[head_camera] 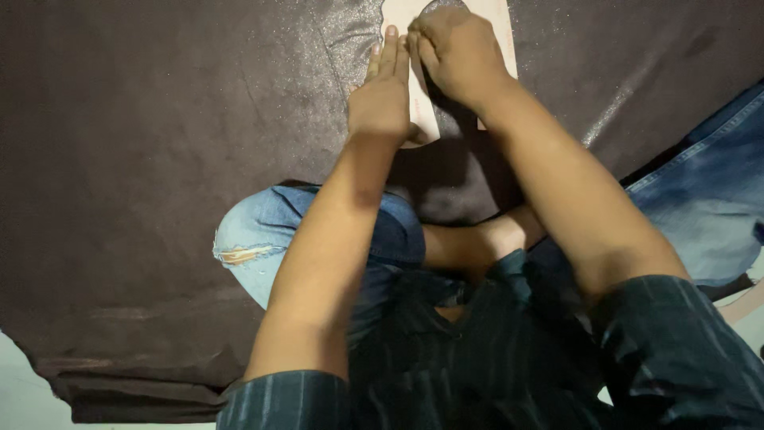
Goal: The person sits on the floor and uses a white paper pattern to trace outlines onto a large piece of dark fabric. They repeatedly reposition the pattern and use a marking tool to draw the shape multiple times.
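A pale cardboard pattern piece [422, 103] lies on a big sheet of dark brown, faintly glittering material [159, 159] spread over the floor. My left hand [382, 91] rests flat on the pattern with the fingers straight and together, pressing it down. My right hand [458, 52] sits just to its right at the pattern's upper part, fingers curled tight as if pinching a small tool; the tool itself is hidden by the fingers. Both hands touch each other at the fingertips.
My knee in torn blue jeans [263, 239] lies on the sheet below the hands, and my other jeans leg [708, 199] lies at the right. A bare foot [485, 239] is tucked between them. Pale floor [16, 382] shows at the bottom left corner.
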